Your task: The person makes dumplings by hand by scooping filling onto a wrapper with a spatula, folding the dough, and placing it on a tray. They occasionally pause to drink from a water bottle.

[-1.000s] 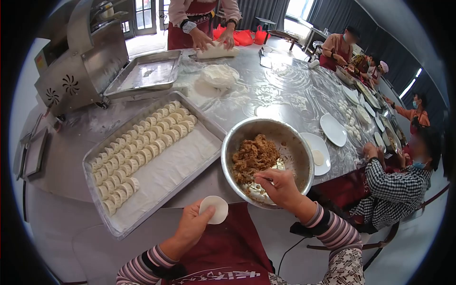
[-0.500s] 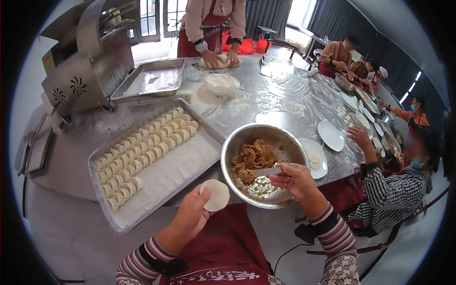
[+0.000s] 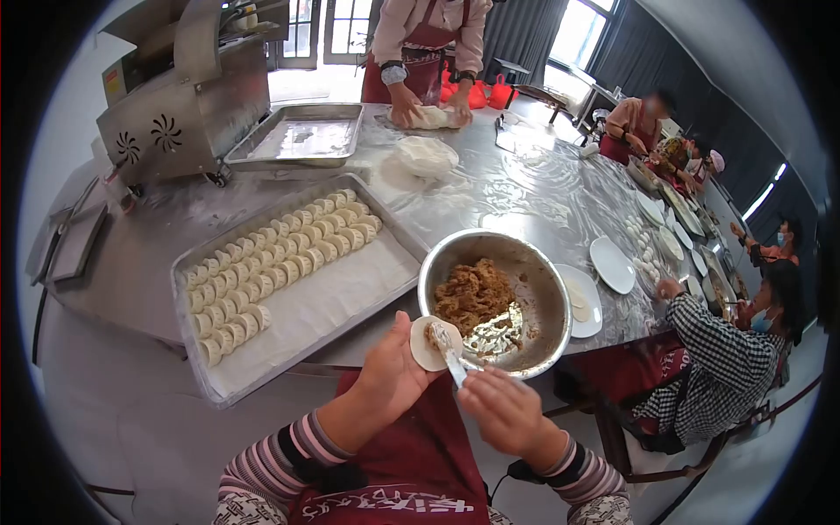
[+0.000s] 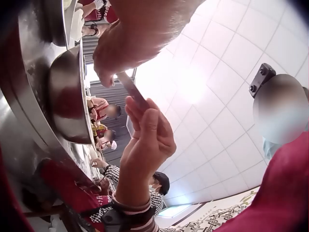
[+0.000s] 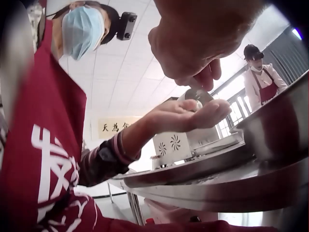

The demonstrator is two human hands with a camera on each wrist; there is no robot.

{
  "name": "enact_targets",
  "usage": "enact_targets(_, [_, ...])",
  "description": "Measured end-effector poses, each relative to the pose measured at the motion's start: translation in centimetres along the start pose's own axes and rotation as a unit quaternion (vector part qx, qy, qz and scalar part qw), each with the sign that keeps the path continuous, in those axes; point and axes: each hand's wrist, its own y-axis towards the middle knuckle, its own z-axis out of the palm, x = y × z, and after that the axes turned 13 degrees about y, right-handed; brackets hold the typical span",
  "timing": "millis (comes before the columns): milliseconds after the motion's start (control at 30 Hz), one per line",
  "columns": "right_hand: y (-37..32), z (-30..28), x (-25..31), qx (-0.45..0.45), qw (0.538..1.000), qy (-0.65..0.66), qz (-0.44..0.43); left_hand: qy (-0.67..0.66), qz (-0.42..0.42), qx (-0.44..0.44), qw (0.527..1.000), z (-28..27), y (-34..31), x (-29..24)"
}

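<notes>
My left hand (image 3: 389,372) carries a round dumpling wrapper (image 3: 423,357) on its fingers, the thumb raised along the wrapper's left edge. In the right wrist view this hand (image 5: 186,117) lies palm up, fingers fairly straight. My right hand (image 3: 507,411) grips a flat metal filling spatula (image 3: 455,366), whose tip is on the wrapper with a dab of brown filling (image 3: 435,335). The left wrist view shows the right thumb and fingers around the spatula (image 4: 133,90). Just beyond both hands stands a steel bowl (image 3: 553,337) with a mound of filling (image 3: 475,296).
Left of the bowl lies a lined tray (image 3: 328,302) with rows of folded dumplings (image 3: 289,254). On the right is a plate (image 3: 588,325) with wrappers. Across the table a person kneads dough (image 3: 430,117); another in a checked shirt (image 3: 722,350) sits at right.
The right hand has brought the spatula with filling out of the bowl, leftward onto the wrapper. My left hand has moved up and right; its thumb has come off the wrapper's face.
</notes>
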Motion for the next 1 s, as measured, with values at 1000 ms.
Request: enact_targets(1000, [-1.9, 0.3, -4.6, -0.115, 0.919, 0.182, 0.331, 0.034, -0.045, -0.096, 0.994, -2.9, -2.2, -0.7])
